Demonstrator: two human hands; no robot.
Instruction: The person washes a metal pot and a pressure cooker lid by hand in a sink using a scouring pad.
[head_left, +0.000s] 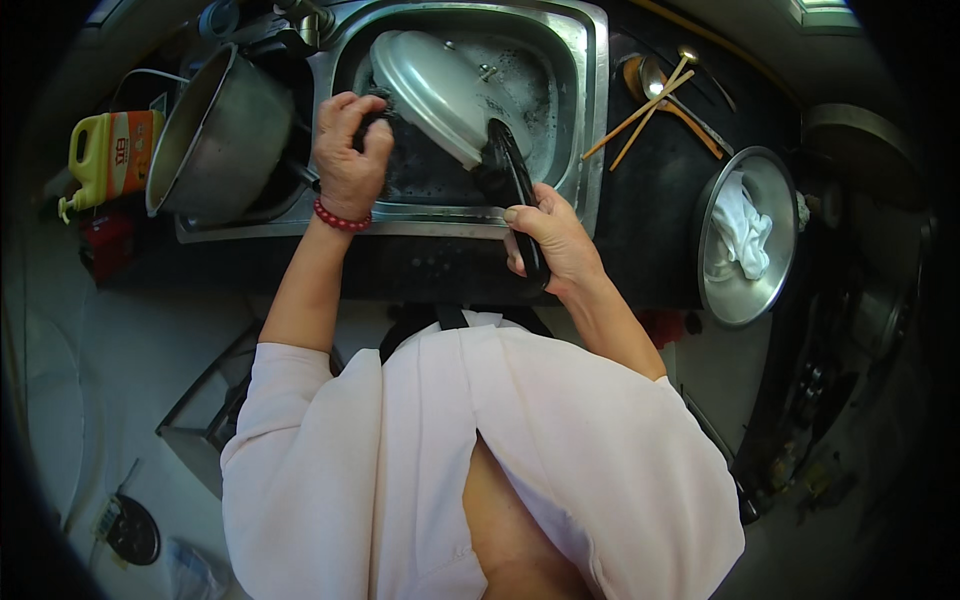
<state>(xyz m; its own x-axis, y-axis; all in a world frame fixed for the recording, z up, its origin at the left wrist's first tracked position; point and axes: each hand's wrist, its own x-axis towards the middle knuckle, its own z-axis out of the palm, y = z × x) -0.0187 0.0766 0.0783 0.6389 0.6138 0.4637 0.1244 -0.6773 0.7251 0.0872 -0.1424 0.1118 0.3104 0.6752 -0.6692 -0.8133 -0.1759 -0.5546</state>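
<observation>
My right hand is closed around the black handle of a metal pan, which is tilted over the sink basin with its outer side showing. My left hand, with a red bead bracelet at the wrist, is at the basin's left side, its fingers curled on a dark scouring pad; the pad is partly hidden by the fingers. Sudsy water lies in the steel sink behind the pan.
A large metal pot leans left of the basin, beside a yellow jug and under the faucet. On the dark counter at right lie chopsticks, spoons and a steel bowl holding a white cloth.
</observation>
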